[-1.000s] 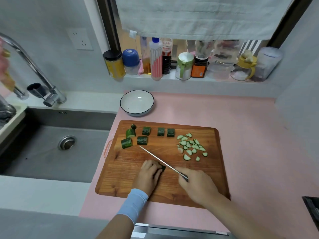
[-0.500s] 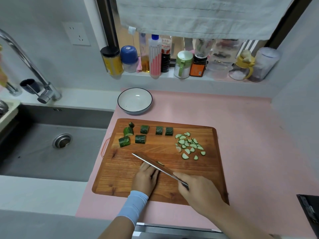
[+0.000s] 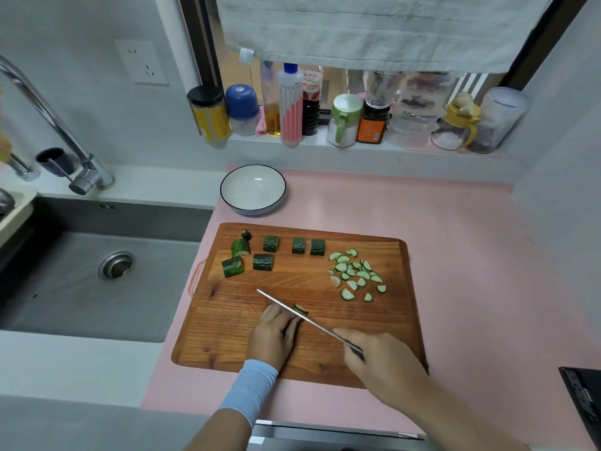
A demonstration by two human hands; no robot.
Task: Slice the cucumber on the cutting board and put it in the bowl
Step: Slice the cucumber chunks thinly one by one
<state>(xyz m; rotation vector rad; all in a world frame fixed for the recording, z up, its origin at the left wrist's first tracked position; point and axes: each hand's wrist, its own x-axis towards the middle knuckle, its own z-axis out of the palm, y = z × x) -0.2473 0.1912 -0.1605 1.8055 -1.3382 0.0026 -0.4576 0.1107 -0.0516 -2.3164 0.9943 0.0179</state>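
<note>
A wooden cutting board [image 3: 227, 336] lies on the pink counter. Several dark green cucumber chunks [image 3: 262, 262] sit along its far left, and a pile of thin half-moon slices [image 3: 356, 274] lies at its far right. My left hand [image 3: 274, 333] presses a small cucumber piece [image 3: 300, 309] onto the board; most of that piece is hidden under my fingers. My right hand [image 3: 380, 362] grips the handle of a knife [image 3: 292, 312], whose blade runs diagonally up-left across that piece. A white bowl [image 3: 253, 189] with a dark rim stands empty behind the board.
A steel sink [image 3: 97, 271] with a tap [image 3: 48, 125] lies to the left of the board. Bottles and jars [image 3: 292, 105] line the window ledge behind. A dark appliance corner [image 3: 585, 402] shows at the right edge.
The knife has shifted slightly left along the cucumber piece under my left hand, and a fresh slice shows beside the blade. Both hands stay near the board's front.
</note>
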